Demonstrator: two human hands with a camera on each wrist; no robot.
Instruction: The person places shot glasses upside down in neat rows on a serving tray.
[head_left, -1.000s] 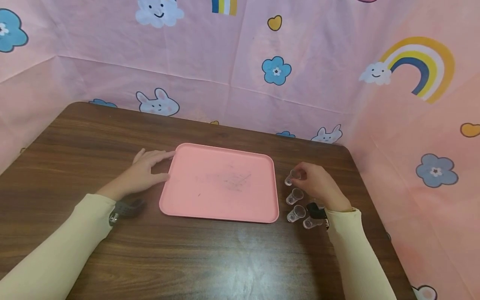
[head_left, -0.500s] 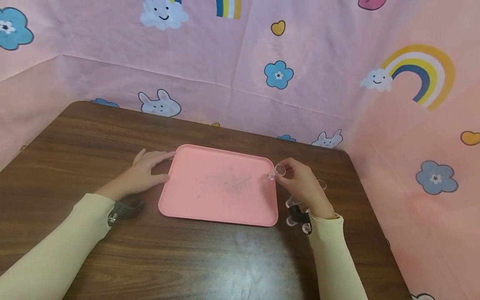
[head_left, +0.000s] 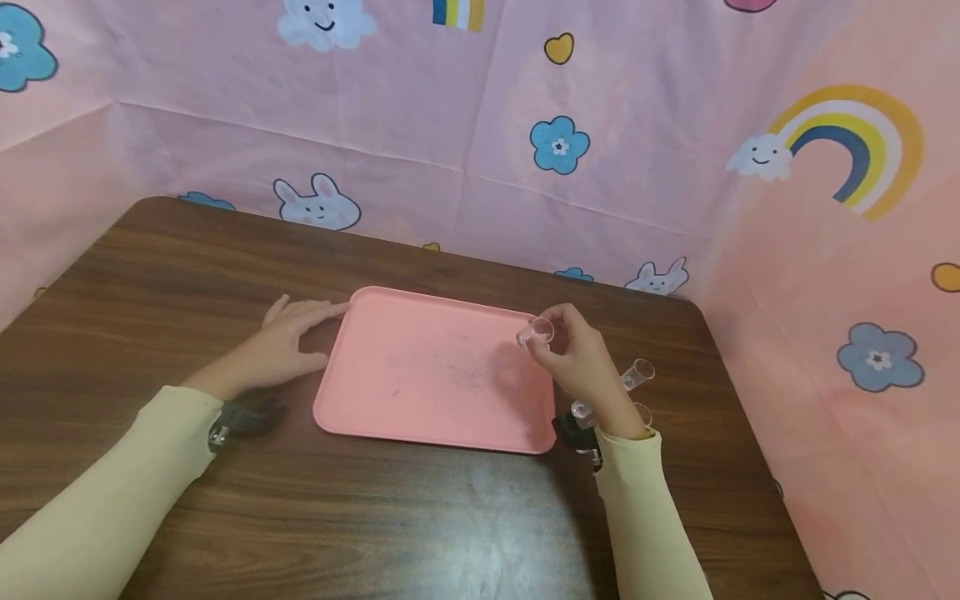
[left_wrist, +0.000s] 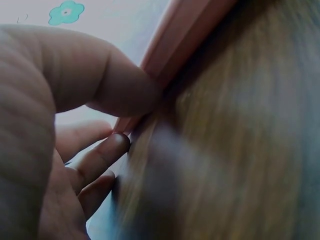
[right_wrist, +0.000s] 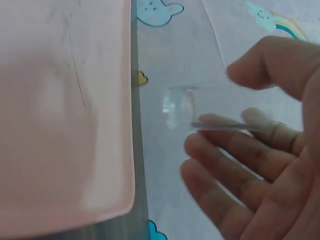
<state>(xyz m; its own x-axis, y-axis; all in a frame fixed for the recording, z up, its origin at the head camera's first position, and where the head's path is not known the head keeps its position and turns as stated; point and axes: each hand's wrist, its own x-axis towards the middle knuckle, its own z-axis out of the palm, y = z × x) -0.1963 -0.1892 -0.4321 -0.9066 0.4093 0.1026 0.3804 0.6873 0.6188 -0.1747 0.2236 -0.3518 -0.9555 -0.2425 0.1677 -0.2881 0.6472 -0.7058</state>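
My right hand (head_left: 587,360) pinches a small clear plastic cup (head_left: 533,332) between thumb and fingers, over the far right corner of a pink tray (head_left: 435,367). In the right wrist view the see-through cup (right_wrist: 180,107) lies sideways in the picture, base toward the tray. At the tray's left side my left hand (head_left: 273,350) has its fingers spread and extended; the left wrist view has the thumb (left_wrist: 125,90) and fingertips at the tray's rim (left_wrist: 175,42). Several more clear cups, including one cup (head_left: 640,372), stand right of the tray, partly hidden by my right wrist.
A brown wooden table (head_left: 360,517) carries everything. Behind it and along its right side hangs a pink patterned cloth (head_left: 405,125). Dark straps with wrist cameras, such as the right strap (head_left: 573,435), sit on both wrists. The tray surface has dark scuffs.
My right hand has lifted the cup from the group on the right and carried it leftward to the tray's far right corner. The left hand stays at the tray's left edge.
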